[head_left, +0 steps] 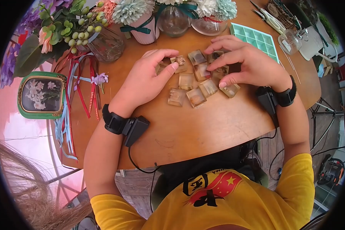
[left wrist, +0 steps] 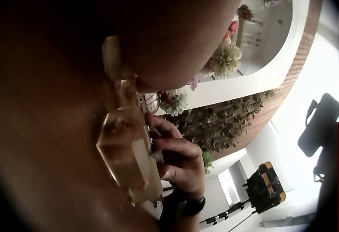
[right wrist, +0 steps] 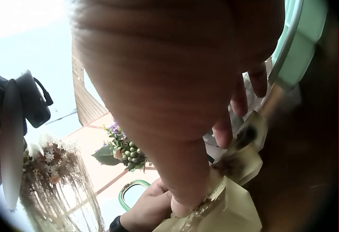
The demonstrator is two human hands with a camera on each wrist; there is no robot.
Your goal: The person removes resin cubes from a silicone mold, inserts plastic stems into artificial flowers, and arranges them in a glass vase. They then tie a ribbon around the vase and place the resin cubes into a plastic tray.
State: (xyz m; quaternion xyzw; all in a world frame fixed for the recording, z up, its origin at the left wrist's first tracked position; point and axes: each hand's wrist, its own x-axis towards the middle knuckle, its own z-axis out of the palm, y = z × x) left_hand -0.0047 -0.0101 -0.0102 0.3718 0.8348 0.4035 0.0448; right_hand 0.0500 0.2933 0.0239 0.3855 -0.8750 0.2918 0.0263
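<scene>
While translucent blocks (head_left: 196, 97) cluster, both hands (head_left: 147, 76) (head_left: 253, 63) flank them.

Head cam bright, fisheye w/ dark edges; wrist cams dim, backlit.

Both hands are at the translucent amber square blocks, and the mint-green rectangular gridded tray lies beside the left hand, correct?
Wrong side: the head view shows the mint-green rectangular gridded tray beside the right hand; the rest holds.

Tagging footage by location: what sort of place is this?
Probably a flower-craft workshop: flowers in glass vases, loose ribbons, and small translucent, resin-like blocks on the wooden table.
</scene>
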